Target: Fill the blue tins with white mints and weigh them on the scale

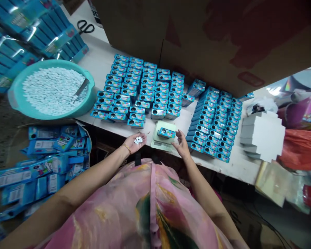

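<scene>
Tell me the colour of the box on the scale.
Mostly blue; the box on the scale shows best in the head view.

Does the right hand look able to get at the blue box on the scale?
Yes, most likely: the right hand is open, its fingertips close beside the blue box on the scale, with nothing visible between them.

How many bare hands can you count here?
2: the bare left hand, palm up with small white pellets, left of the pale flat scale; the bare right hand, beside the blue rectangular box on it.
</scene>
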`<action>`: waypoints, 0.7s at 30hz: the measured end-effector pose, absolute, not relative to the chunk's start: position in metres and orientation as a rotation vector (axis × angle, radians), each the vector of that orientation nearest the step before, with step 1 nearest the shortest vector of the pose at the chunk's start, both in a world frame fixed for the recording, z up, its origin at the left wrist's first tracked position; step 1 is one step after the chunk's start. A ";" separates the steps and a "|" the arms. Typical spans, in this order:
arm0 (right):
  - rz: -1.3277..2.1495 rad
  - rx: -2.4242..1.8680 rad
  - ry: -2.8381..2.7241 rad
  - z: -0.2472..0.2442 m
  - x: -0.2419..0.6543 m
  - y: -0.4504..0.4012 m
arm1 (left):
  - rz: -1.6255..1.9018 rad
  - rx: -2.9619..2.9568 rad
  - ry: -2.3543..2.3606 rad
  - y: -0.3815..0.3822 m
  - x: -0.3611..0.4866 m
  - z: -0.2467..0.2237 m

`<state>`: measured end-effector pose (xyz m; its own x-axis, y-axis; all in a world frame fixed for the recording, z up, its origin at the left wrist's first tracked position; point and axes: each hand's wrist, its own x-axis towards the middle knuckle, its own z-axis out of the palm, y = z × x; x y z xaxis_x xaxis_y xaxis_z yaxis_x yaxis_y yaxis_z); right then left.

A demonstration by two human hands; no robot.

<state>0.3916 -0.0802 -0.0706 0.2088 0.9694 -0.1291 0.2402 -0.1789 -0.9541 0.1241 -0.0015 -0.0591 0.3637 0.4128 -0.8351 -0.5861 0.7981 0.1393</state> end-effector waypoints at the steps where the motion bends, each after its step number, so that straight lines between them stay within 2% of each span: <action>1: 1.046 -1.627 -1.151 -0.069 0.394 -0.085 | 0.644 -0.197 1.015 -0.002 0.124 -0.058; 8: 1.057 -1.666 -1.011 -0.066 0.394 -0.098 | 0.639 -0.169 0.992 0.002 0.128 -0.058; 21: 1.020 -1.647 -1.153 -0.081 0.389 -0.084 | 0.664 -0.176 1.003 0.002 0.129 -0.055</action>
<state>0.3887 -0.0839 -0.0807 0.2391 0.9605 -0.1427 0.2586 -0.2046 -0.9441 0.1291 0.0024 -0.0548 0.3613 0.4347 -0.8249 -0.5902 0.7915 0.1587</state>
